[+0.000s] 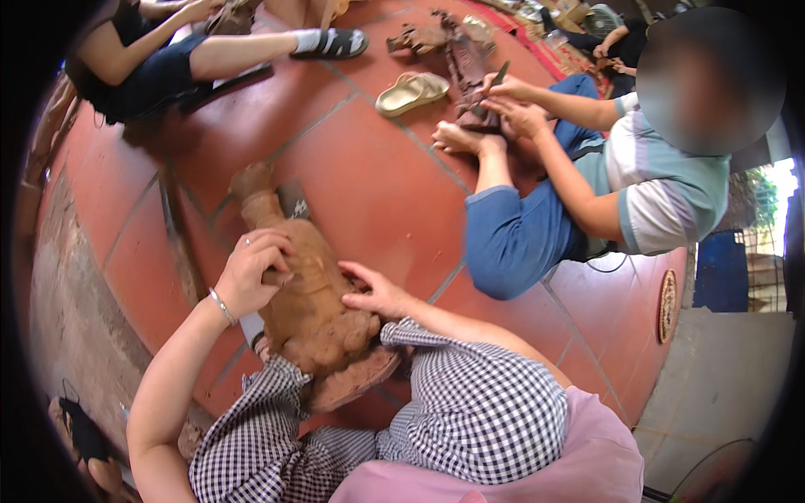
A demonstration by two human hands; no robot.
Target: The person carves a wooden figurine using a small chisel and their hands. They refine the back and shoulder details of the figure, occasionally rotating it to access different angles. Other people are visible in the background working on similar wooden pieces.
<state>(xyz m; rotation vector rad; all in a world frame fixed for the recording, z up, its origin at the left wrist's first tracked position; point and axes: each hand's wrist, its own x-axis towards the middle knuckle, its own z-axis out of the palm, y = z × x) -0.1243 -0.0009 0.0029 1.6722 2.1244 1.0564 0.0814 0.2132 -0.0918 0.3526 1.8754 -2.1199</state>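
Statue of matte, clay-brown material leaning between a person's knees, with two bare hands upon it

The statue is lying at a slant on the near side of a floor of large red-orange tiles. Its narrow, rounded top is pointing away from the person, and its lumpy lower part is ending in a flat reddish-brown base close to the lap. Loose trousers in black-and-white check are covering the legs on both sides of it.

The left hand, wearing a ring and a plain silver bracelet, is arching over the statue's upper left side. Its grip is curling inward, fingers drawn toward the thumb; whether it is pinching something small cannot be told. The right hand is resting against the statue's right side, its grip loose, thumb and fingers spreading apart.

A dark grey flat piece is showing just beside the statue's neck. A long, dark brown strip is lying to the left.

At the upper right, a co-worker in a striped teal-and-white shirt and blue jeans is holding a slim dark tool over a dark brown carved piece. A cream slip-on shoe is lying near it. At the upper left, another seated person's foot is wearing a white sock and a black strapped sandal.
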